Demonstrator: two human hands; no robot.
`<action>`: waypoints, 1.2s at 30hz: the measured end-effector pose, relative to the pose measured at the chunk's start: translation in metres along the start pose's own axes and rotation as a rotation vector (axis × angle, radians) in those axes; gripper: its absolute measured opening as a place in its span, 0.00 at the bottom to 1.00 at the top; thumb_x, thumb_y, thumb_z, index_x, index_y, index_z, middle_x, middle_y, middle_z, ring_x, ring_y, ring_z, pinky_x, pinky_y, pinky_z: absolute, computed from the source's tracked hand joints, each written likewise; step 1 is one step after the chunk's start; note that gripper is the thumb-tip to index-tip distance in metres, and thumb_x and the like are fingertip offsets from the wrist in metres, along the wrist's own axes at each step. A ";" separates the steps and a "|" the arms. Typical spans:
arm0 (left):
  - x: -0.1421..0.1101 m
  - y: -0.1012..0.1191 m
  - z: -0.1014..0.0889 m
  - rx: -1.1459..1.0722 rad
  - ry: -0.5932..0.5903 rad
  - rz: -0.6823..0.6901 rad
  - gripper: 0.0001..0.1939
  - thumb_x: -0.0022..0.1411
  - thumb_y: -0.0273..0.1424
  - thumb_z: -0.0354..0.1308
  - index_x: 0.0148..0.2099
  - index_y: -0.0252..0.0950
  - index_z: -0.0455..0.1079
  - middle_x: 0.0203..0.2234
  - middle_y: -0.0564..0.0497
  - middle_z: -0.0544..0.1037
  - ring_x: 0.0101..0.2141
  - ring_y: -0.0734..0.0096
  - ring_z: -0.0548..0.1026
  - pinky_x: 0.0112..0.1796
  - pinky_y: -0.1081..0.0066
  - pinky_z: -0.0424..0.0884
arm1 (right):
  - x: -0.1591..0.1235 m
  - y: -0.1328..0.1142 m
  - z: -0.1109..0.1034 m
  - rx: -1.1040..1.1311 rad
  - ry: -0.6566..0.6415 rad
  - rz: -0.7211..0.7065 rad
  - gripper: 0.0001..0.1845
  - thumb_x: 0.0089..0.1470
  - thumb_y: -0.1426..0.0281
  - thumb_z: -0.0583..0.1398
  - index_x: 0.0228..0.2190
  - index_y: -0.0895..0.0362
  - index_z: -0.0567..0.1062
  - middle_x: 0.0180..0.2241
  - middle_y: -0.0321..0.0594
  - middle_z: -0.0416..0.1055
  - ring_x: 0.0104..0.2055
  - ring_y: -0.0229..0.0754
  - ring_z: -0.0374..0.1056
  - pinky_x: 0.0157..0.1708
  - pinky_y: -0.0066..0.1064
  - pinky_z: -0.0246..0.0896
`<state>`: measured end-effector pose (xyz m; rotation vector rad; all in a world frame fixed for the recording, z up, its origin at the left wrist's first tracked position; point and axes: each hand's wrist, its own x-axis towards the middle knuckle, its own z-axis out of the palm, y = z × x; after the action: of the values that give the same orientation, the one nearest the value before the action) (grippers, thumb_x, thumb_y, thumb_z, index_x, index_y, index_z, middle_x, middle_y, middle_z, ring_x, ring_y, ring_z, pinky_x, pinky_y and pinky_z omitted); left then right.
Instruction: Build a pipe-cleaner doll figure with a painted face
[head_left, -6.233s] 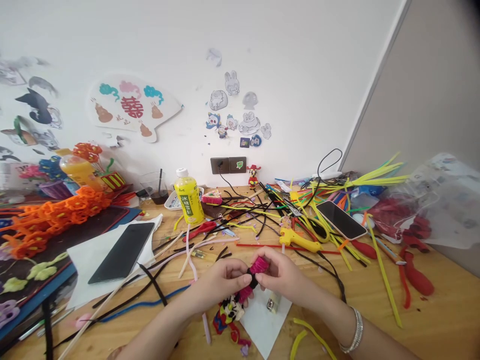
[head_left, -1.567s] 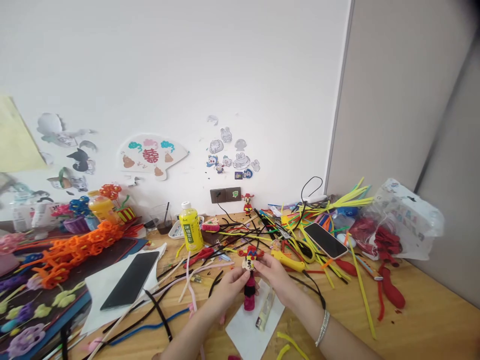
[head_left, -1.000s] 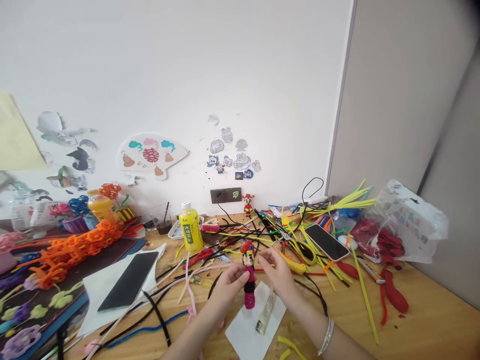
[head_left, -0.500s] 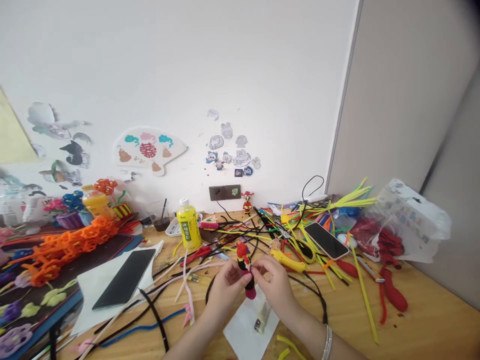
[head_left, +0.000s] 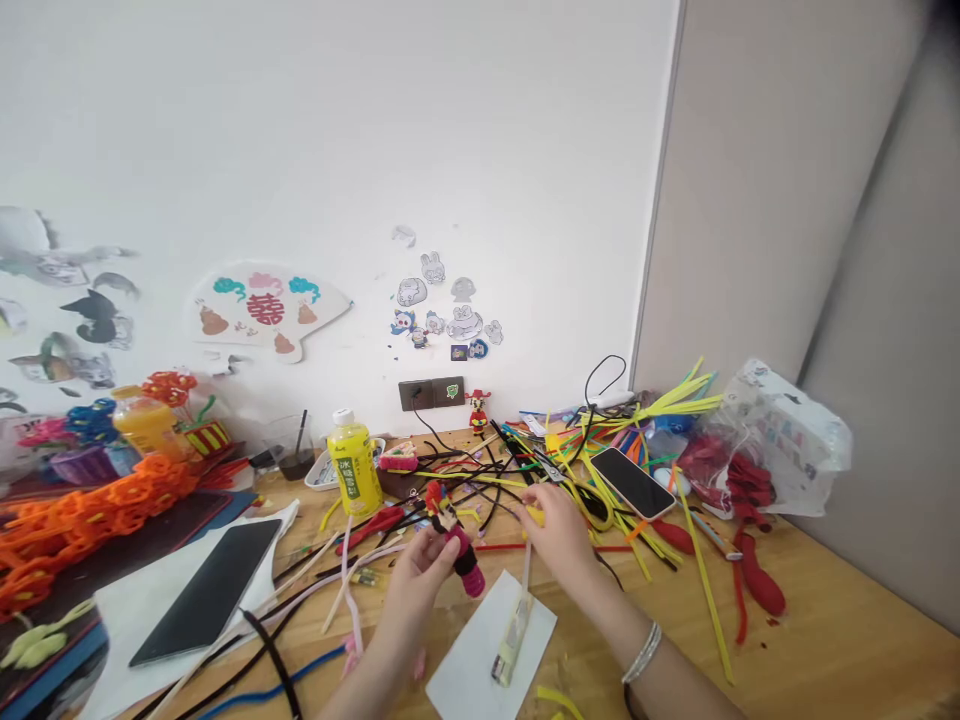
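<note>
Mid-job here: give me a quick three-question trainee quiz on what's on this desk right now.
1. Which hand holds the pipe-cleaner figure?
2. True or false: the right hand has a silver bracelet at its wrist.
3. Multiple choice: what lies on the white paper sheet? A) a phone B) a slim translucent tube C) a yellow bottle

Key: 1. The left hand. 2. True. 3. B, the slim translucent tube.

Yellow drink bottle point(head_left: 354, 470), smartphone point(head_left: 632, 483) and crumpled plastic bag point(head_left: 795, 440) on a wooden desk point(head_left: 862, 640)
</note>
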<state>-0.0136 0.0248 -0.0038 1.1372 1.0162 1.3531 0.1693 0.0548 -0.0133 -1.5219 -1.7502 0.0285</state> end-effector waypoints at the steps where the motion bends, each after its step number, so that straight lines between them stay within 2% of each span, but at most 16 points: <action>1: 0.002 0.001 -0.002 -0.023 0.004 -0.009 0.13 0.46 0.37 0.62 0.31 0.35 0.65 0.28 0.50 0.77 0.36 0.64 0.74 0.38 0.69 0.67 | 0.007 0.014 -0.004 -0.196 -0.044 0.065 0.08 0.49 0.70 0.54 0.34 0.56 0.70 0.36 0.42 0.69 0.41 0.43 0.63 0.41 0.31 0.55; 4: 0.004 0.004 -0.006 -0.056 0.028 -0.026 0.15 0.47 0.38 0.61 0.34 0.35 0.64 0.31 0.47 0.78 0.39 0.61 0.74 0.41 0.65 0.67 | 0.022 0.055 -0.010 -0.335 -0.070 0.191 0.11 0.47 0.72 0.56 0.35 0.61 0.70 0.38 0.51 0.69 0.44 0.50 0.63 0.43 0.36 0.53; 6: 0.004 0.006 -0.007 -0.050 0.045 -0.027 0.16 0.46 0.38 0.62 0.35 0.35 0.64 0.31 0.47 0.78 0.37 0.60 0.74 0.41 0.64 0.67 | 0.027 0.077 -0.008 -0.391 -0.115 0.248 0.13 0.44 0.70 0.60 0.35 0.62 0.70 0.35 0.51 0.70 0.41 0.52 0.65 0.39 0.36 0.56; 9: 0.003 0.009 -0.005 -0.052 0.034 -0.024 0.16 0.45 0.37 0.63 0.34 0.35 0.65 0.29 0.47 0.79 0.36 0.61 0.75 0.40 0.64 0.68 | 0.030 0.094 0.000 -0.438 -0.188 0.271 0.15 0.40 0.70 0.62 0.34 0.60 0.71 0.32 0.48 0.72 0.37 0.50 0.68 0.33 0.33 0.58; 11: 0.003 0.009 -0.004 -0.082 0.021 -0.031 0.16 0.43 0.37 0.64 0.33 0.35 0.66 0.28 0.47 0.79 0.35 0.62 0.75 0.38 0.65 0.69 | 0.031 0.098 0.005 -0.453 -0.205 0.251 0.15 0.42 0.72 0.61 0.36 0.60 0.70 0.32 0.46 0.73 0.35 0.47 0.69 0.31 0.30 0.57; 17: 0.008 0.006 -0.009 -0.149 0.010 -0.027 0.17 0.43 0.38 0.64 0.34 0.34 0.67 0.29 0.47 0.79 0.31 0.67 0.75 0.34 0.69 0.70 | 0.035 0.096 0.003 -0.505 -0.103 0.194 0.24 0.47 0.78 0.56 0.48 0.65 0.62 0.36 0.51 0.71 0.39 0.47 0.68 0.35 0.30 0.57; 23: 0.006 0.014 -0.010 -0.202 0.030 -0.002 0.19 0.42 0.38 0.64 0.35 0.34 0.66 0.30 0.45 0.79 0.32 0.63 0.76 0.33 0.68 0.70 | 0.036 0.089 -0.010 -0.557 0.032 0.134 0.21 0.51 0.77 0.52 0.49 0.61 0.63 0.35 0.50 0.70 0.37 0.50 0.67 0.36 0.36 0.56; 26: 0.005 0.016 -0.010 -0.226 0.038 0.004 0.19 0.43 0.38 0.64 0.36 0.34 0.65 0.31 0.45 0.78 0.33 0.61 0.76 0.33 0.68 0.70 | 0.037 0.089 -0.018 -0.556 0.194 0.121 0.22 0.51 0.74 0.52 0.49 0.62 0.62 0.34 0.51 0.70 0.37 0.50 0.67 0.36 0.36 0.57; 29: 0.006 0.015 -0.011 -0.251 0.042 -0.001 0.18 0.42 0.38 0.64 0.35 0.34 0.66 0.30 0.46 0.79 0.32 0.62 0.77 0.34 0.68 0.70 | 0.035 0.088 -0.027 -0.428 0.354 0.156 0.25 0.50 0.67 0.54 0.50 0.62 0.60 0.37 0.51 0.71 0.37 0.51 0.67 0.34 0.36 0.59; 32: 0.007 0.014 -0.013 -0.270 0.077 0.013 0.20 0.40 0.36 0.66 0.36 0.34 0.66 0.30 0.46 0.79 0.33 0.63 0.77 0.34 0.70 0.69 | 0.030 0.078 -0.030 -0.219 0.341 0.157 0.27 0.47 0.62 0.55 0.49 0.58 0.61 0.37 0.47 0.71 0.37 0.51 0.68 0.32 0.37 0.61; 36: 0.009 0.019 -0.017 -0.311 0.153 0.100 0.19 0.41 0.34 0.66 0.38 0.37 0.66 0.32 0.48 0.79 0.37 0.65 0.75 0.36 0.72 0.68 | 0.016 0.043 -0.021 0.090 0.225 -0.146 0.19 0.48 0.69 0.52 0.45 0.56 0.64 0.43 0.46 0.68 0.46 0.46 0.65 0.41 0.35 0.61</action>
<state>-0.0337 0.0328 0.0123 0.8712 0.8275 1.6342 0.2173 0.0702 -0.0117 -1.2775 -1.6516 -0.1311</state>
